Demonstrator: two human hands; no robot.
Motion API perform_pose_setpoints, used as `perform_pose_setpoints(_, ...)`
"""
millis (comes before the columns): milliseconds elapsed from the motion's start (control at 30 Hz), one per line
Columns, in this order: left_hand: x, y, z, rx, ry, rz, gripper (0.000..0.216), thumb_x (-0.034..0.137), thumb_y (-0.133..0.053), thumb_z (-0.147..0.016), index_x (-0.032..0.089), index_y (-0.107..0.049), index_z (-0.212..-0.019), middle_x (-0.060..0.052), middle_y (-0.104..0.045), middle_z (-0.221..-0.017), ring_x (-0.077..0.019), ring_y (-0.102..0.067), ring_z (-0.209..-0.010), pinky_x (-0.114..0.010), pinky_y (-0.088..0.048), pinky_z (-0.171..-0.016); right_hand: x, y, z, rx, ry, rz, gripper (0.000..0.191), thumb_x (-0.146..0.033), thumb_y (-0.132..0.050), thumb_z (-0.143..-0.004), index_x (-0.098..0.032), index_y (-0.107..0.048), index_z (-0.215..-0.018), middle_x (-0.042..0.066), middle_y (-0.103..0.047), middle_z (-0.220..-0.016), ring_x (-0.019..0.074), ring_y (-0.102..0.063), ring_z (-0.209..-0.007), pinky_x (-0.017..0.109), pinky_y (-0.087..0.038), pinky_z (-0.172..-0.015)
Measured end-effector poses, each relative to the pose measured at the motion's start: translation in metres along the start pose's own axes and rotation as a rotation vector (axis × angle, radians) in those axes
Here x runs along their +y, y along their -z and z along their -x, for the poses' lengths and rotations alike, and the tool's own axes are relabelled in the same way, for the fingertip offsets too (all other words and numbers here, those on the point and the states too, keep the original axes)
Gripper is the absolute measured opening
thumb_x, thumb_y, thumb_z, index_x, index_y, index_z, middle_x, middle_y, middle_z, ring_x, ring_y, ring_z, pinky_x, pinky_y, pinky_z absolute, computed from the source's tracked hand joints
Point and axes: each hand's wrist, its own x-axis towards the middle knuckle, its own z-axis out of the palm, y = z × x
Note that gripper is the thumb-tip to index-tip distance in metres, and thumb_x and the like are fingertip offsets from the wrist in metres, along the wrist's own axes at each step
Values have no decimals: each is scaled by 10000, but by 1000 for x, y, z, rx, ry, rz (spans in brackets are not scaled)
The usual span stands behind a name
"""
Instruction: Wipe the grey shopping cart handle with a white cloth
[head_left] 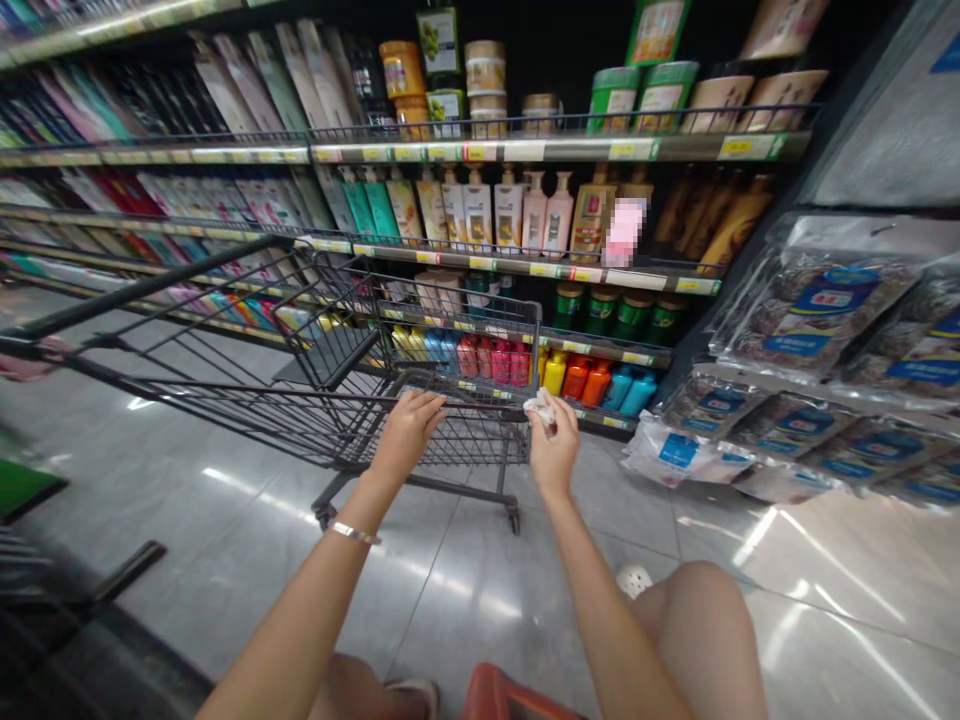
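Observation:
A black wire shopping cart (150,288) stands in front of me, its handle to the left. My left hand (409,425) lies over the top rail of its near side, fingers together and bent over the bar. At the right corner of that same rail, my right hand (553,440) pinches a crumpled white tissue or cloth (540,406) against the metal. The part of the white piece under the fingers is hidden. A silver bracelet (355,533) circles my left wrist.
Behind the cart, shelves hold pump bottles (477,212), jars and colourful bottles (576,376). Packaged goods (821,305) hang at the right. Below me, a red-orange plastic object (487,692) is partly visible between my legs. Grey tiles (442,590) cover the floor.

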Motion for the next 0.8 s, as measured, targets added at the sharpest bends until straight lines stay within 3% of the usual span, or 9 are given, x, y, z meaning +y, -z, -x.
perform_pose_setpoints(167,-6,0,-9,-45,-20,22,273,334,-461,-906,176,-682,-874,-66,-699,-805,-174,-584,-756,-325,-496,-731,-8,-2,-2,-173,180,132,321,-194,-454,-865,-192,-625,-1137,119,-616,-1111,229,-506,-1071,435,-399,-952)
perform_pose_setpoints(300,-8,1,-9,-52,-31,39,292,344,-450,-911,169,-681,-869,-66,-697,-786,-173,-578,-749,-312,-491,-717,-17,-6,-3,-279,236,220,383,-142,-414,-874,-177,-553,-1229,132,-593,-1147,248,-465,-1086,460,-374,-960)
perform_pose_setpoints(500,-4,2,-6,-46,-39,47,289,333,-448,-915,166,-678,-865,-59,-692,-779,-166,-574,-749,-297,-481,-706,-41,-42,10,-507,333,257,414,-59,-372,-860,-154,-554,-1219,136,-575,-1131,258,-445,-1056,431,-394,-930)
perform_pose_setpoints(633,-5,6,-6,-66,-80,34,273,293,-459,-912,164,-679,-812,-50,-690,-735,-157,-570,-704,-273,-469,-663,-55,-60,18,-584,409,306,408,-27,-352,-850,-127,-572,-1179,130,-580,-1081,257,-442,-994,418,-418,-897)
perform_pose_setpoints(800,-5,8,-5,-54,-101,21,218,287,-512,-887,164,-684,-837,-54,-701,-753,-161,-591,-713,-281,-477,-679,-48,-30,11,-634,488,388,437,31,-349,-798,-133,-601,-1116,129,-583,-1073,265,-436,-976,416,-437,-867)
